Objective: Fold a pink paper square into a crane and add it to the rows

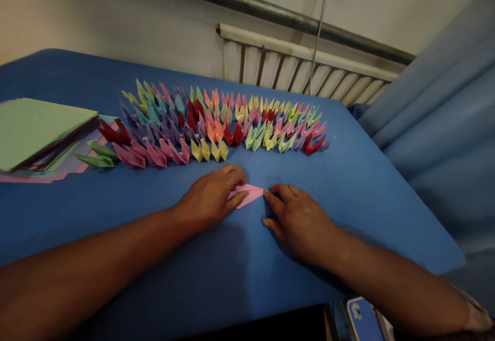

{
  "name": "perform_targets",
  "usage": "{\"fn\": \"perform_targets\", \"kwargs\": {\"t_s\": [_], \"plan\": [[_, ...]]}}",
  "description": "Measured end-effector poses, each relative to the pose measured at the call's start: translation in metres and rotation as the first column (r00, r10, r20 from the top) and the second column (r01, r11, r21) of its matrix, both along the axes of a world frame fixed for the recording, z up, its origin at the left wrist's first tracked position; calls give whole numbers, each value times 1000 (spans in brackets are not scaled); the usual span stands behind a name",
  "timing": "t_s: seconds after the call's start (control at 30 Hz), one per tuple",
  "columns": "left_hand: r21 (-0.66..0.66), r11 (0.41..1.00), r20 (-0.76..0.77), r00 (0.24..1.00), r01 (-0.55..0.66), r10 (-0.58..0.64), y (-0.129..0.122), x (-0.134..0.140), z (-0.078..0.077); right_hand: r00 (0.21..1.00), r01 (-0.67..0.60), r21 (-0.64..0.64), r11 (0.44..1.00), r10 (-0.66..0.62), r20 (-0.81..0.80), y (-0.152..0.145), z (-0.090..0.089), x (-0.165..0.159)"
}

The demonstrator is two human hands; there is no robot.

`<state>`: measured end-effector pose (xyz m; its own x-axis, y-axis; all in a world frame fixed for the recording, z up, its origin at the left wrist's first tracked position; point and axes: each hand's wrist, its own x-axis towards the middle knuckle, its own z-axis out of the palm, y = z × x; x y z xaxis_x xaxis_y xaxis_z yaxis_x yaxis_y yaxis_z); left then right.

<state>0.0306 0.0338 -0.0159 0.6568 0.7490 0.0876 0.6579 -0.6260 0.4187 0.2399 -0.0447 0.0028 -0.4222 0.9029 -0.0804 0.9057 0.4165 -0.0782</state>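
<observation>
A small pink folded paper lies on the blue table, drawn to a narrow point at its right end. My left hand is closed over the left part, its thumb on top and its fingers along the far edge, hiding that end. At the pointed tip, my right hand touches the paper with its index fingertip. Its thumb is spread apart from the index finger, nearer to me. Beyond both hands stand rows of folded paper cranes in many colours, with two yellow cranes close to my left hand.
A stack of coloured paper sheets, light green on top, lies at the left of the blue table. Behind are a radiator and a pipe. A blue curtain hangs at the right. A blue-and-white object shows below the front edge.
</observation>
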Motion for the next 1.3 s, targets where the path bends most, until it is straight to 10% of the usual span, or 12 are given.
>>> {"fn": "perform_targets", "kwargs": {"t_s": [0.4, 1.3], "plan": [[258, 911, -398, 895, 322, -204, -2, 14, 11, 1000, -16, 10, 1000, 16, -24, -3, -3, -3], [150, 954, -253, 943, 259, -216, -3, 5, 4, 996, 75, 72, 995, -71, -59, -4, -19, -23]]}}
